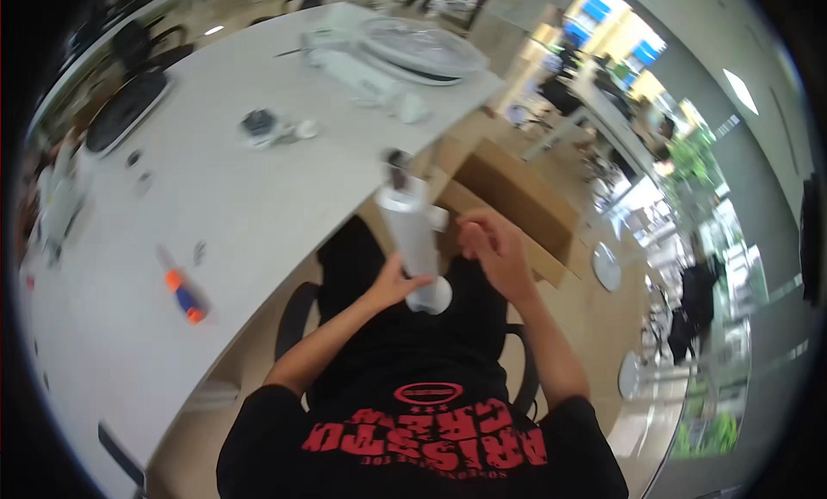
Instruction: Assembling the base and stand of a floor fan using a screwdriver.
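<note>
A white cylindrical tube (pixel 412 232) stands tilted above my lap, with my left hand (pixel 394 287) wrapped round its lower part. Its upper end carries a dark, narrow piece (pixel 395 165). On its right side a small white part (pixel 438 217) sticks out, and a white round piece (pixel 441 295) shows by the lower end. Just right of the tube, apart from it, is my right hand (pixel 498 251) with its fingers curled in. Whether those fingers hold anything is hidden.
An orange-and-blue screwdriver (pixel 183 297) lies on the white table (pixel 233 206). Farther back are a small white-and-dark part (pixel 261 127), a long pale piece (pixel 357 75) and a round ring-shaped part (pixel 422 49). An open cardboard box (pixel 551 213) stands right of the table.
</note>
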{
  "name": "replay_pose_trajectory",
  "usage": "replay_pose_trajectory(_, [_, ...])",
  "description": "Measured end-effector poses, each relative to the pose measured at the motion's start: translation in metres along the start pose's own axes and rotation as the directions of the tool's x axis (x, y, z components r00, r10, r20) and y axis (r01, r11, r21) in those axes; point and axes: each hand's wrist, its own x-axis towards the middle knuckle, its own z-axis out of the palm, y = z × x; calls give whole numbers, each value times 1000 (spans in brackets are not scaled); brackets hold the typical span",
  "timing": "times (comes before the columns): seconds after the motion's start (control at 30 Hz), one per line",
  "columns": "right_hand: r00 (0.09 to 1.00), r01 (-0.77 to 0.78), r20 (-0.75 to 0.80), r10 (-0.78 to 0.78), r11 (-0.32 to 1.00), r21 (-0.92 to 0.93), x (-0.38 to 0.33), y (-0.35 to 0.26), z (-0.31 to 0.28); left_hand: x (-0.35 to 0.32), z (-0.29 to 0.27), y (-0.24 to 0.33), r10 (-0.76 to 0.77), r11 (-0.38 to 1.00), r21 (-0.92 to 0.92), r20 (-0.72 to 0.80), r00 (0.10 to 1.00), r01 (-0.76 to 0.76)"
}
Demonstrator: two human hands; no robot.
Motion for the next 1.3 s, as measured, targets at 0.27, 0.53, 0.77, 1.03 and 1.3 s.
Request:
replay_pose_trajectory(0.27, [798,433,-168,-578,745,-508,20,-70,-40,61,16,61,201,969,-144,-9,979,-201])
replay_pose_trajectory(0.53, [736,395,-71,-673,513,-762,47,-78,-58,35,22,137,-77,920,-364,193,978,144])
replay_pose_trajectory(0.77, [855,265,-145,-497,659,-704,36,-59,-75,31,35,161,-78,976,-186,186,979,113])
replay_pose_trajectory(1.03, [971,65,-230,-62,998,4,19,-47,-58,28,37,161,39,961,272,60,997,-53])
replay_pose_trajectory(1.3, [986,-107,-54,157,852,512,1,-60,-56,22,39,164,154,906,390,52,987,-162])
